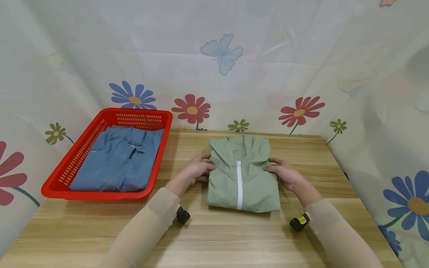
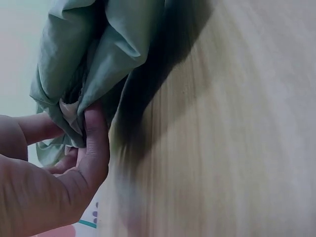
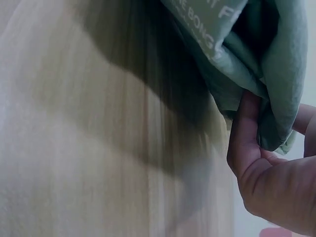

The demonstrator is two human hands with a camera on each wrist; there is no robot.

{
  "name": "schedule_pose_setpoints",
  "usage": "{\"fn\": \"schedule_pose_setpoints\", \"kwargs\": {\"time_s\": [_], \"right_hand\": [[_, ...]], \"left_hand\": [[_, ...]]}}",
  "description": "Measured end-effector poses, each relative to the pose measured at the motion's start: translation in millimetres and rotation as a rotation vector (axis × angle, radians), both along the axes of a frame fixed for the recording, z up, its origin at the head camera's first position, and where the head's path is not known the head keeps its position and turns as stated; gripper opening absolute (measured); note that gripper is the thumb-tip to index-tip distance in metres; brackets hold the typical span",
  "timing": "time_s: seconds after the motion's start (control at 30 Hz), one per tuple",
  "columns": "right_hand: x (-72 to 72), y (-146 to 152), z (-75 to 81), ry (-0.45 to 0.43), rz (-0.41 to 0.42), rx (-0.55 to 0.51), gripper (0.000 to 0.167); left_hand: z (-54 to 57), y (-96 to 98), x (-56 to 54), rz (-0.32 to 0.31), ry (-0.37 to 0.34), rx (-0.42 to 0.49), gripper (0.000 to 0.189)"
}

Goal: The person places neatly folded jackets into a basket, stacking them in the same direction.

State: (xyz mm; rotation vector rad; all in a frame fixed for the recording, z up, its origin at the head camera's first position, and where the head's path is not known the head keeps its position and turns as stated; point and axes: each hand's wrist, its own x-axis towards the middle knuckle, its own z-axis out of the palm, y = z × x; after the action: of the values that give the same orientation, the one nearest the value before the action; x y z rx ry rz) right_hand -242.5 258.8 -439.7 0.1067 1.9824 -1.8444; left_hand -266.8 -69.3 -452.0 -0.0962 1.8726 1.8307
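A folded sage-green jacket [image 1: 222,186] with a white zipper down its front is centred in the head view, collar toward the back wall. My left hand [image 1: 198,169] pinches its left side edge, and in the left wrist view the thumb and fingers [image 2: 96,143] close on the layered fabric. On the opposite edge my right hand [image 1: 285,173] grips the cloth the same way. White lettering shows on the jacket's underside [image 3: 202,29] in the right wrist view. Both wrist views show a shadow between the fabric and the tabletop.
To the left stands a red plastic basket [image 1: 152,180] holding a folded blue garment [image 1: 114,163] with a dark zipper pull. The wooden table [image 1: 234,238] meets a flower-printed cloth wall [image 1: 261,93] at the back and sides. Each sleeve carries a small black wrist camera [image 1: 182,215].
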Motion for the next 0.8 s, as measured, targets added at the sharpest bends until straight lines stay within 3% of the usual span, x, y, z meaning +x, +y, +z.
{"fn": "schedule_pose_setpoints", "kwargs": {"time_s": [0.27, 0.57, 0.8], "right_hand": [[0.8, -7.6, 14.4, 0.035, 0.024, 0.019, 0.063], [3.9, -17.2, 35.0, 0.075, 0.071, 0.021, 0.059], [9.9, -27.7, 46.0, 0.094, 0.101, -0.005, 0.063]], "left_hand": [[22.3, -10.6, 11.8, 0.016, 0.06, -0.011, 0.064], [40.2, -23.3, 22.5, 0.021, 0.074, 0.028, 0.063], [51.7, -37.5, 39.1, 0.009, 0.173, 0.006, 0.057]]}}
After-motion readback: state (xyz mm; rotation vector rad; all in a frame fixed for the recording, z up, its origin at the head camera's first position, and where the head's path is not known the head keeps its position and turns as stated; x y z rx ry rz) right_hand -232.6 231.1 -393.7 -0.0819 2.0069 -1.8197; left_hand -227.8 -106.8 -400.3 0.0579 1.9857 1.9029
